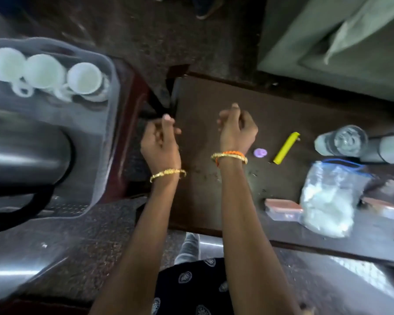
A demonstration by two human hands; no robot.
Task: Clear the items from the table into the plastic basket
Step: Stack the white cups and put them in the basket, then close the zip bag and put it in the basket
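Observation:
The translucent plastic basket [106, 133] stands at the left on a dark red seat. It holds three white cups [83, 78] and a steel kettle [25, 144]. My left hand [160, 139] hovers at the table's left edge, between basket and table, fingers curled with nothing seen in them. Over the dark brown table [205, 94], my right hand [237, 130] is also loosely curled and empty. On the table to the right lie a purple cap [260, 153], a yellow lighter [286, 151], a clear glass [344, 140], a plastic bag [328, 198] of white stuff and a pink box [282, 209].
A grey-green cushioned seat [328, 46] stands beyond the table. A grey object [391, 146] lies at the right edge behind the glass, and a second pink box [387, 208] beside the bag. Small crumbs dot the tabletop. Someone's shoe [205, 7] shows on the speckled floor.

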